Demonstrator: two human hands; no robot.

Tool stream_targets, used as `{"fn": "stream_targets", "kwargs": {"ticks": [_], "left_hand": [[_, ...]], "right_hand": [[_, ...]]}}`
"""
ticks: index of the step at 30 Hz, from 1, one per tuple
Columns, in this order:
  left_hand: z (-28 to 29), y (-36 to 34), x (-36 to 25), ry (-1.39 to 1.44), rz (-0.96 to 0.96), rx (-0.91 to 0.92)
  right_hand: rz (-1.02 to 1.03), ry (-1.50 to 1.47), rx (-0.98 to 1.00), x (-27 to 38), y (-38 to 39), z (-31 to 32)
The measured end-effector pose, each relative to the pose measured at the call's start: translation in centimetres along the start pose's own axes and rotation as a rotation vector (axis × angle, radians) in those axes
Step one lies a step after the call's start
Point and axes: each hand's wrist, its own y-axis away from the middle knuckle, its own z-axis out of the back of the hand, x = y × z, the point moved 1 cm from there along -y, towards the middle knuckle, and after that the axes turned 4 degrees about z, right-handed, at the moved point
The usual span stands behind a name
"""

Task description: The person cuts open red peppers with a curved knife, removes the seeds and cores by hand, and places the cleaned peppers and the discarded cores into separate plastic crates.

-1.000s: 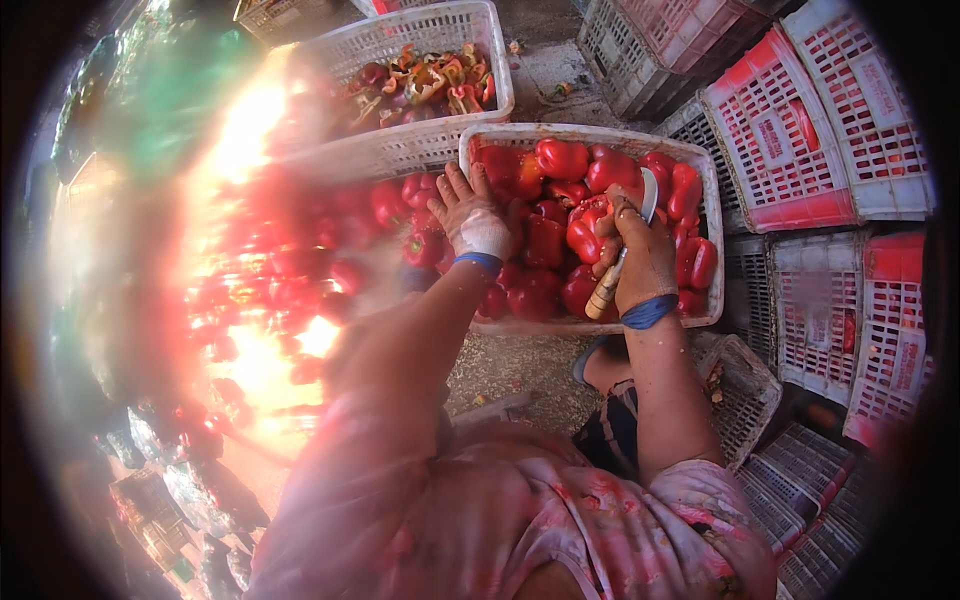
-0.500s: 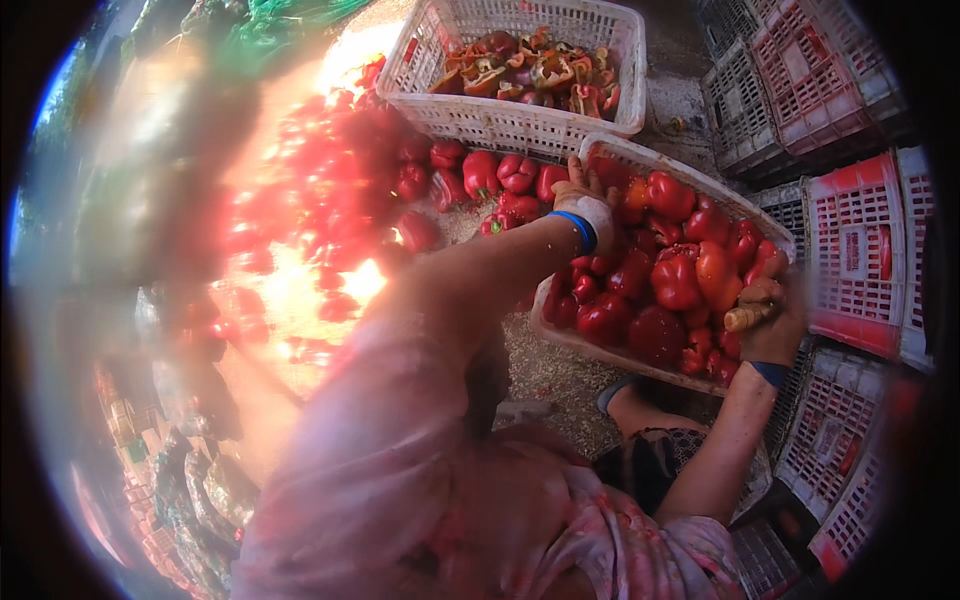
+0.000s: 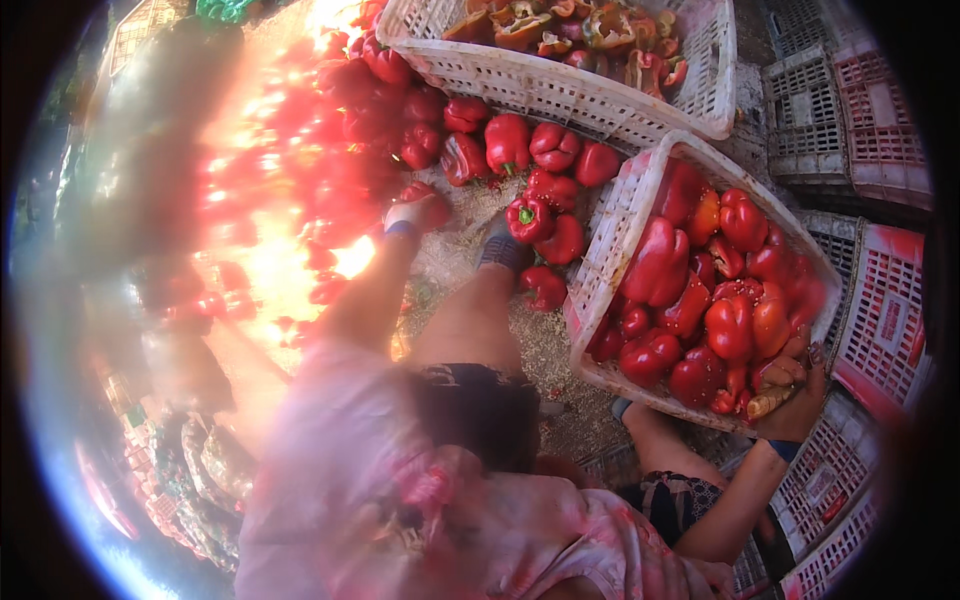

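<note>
White crate (image 3: 606, 240) at right is full of red peppers (image 3: 728, 328); far crate (image 3: 560, 95) holds cut pepper scraps (image 3: 610, 25). I've got the right hand (image 3: 800, 405) curled round a tan handle (image 3: 770, 403) by the full crate's near-right corner; left hand (image 3: 405, 213)'s at a floor pepper (image 3: 430, 208), grip too blurred to tell.

This appears to be a produce sorting or packing area: loose red peppers (image 3: 507, 143) spread across a debris-strewn floor (image 3: 548, 350) at upper left and centre, a pepper-filled crate (image 3: 612, 222) right of centre, trimmings (image 3: 612, 28) crated at the top, and stacked slatted crates (image 3: 808, 118) along the right.
</note>
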Motion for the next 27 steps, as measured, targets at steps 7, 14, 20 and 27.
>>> {"fn": "stream_targets", "kwargs": {"ticks": [7, 14, 20, 27], "left_hand": [[-4.2, -3.2, -0.5, 0.032, 0.041, 0.053], [-1.4, 2.9, -3.7, 0.600, -0.137, 0.187], [7.7, 22.4, -15.2, 0.961, -0.603, 0.660], [12.2, 42.3, -20.3, 0.593, -1.054, 1.031]], "right_hand": [[0.130, 0.199, -0.212, -0.8, -0.9, 0.4], [0.188, -0.078, -0.098, 0.7, 0.5, 0.0], [0.244, 0.252, -0.338, -3.6, 2.0, -6.5], [0.373, 0.948, -0.010, -7.0, 4.1, -13.9]]}}
